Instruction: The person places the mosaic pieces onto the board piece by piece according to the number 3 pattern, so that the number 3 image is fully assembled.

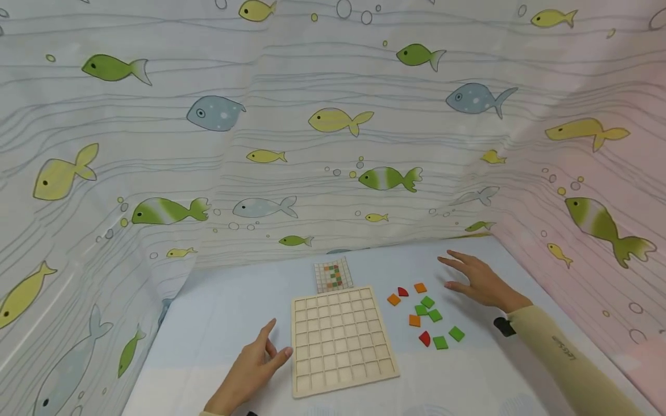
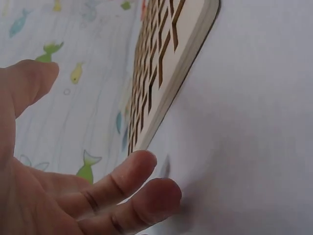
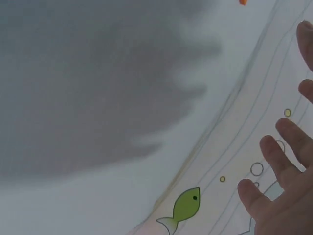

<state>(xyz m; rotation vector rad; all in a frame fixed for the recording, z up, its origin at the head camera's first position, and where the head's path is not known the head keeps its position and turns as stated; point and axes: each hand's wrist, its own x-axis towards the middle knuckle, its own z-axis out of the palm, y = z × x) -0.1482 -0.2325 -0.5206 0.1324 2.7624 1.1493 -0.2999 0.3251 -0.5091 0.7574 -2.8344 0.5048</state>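
A square wooden grid board (image 1: 340, 341) lies on the table, its cells bare. Left of it my left hand (image 1: 256, 363) has its fingers extended and holds nothing; the thumb tip comes close to the board's left edge. In the left wrist view, the board's edge (image 2: 183, 73) rises beyond the spread fingers (image 2: 159, 198). My right hand (image 1: 477, 281) hovers with spread fingers at the right, past the loose tiles, holding nothing. Between board and right hand lie several green square tiles (image 1: 440, 342), three orange squares (image 1: 414, 320) and two red quarter-round pieces (image 1: 425, 338).
Behind the board lies a small card (image 1: 333, 276) printed with a grid and a coloured pattern. A fish-patterned curtain (image 1: 322, 173) encloses the back and sides of the pale table (image 1: 234, 306). In the right wrist view, a hand-shaped shadow falls on the tabletop (image 3: 98, 205).
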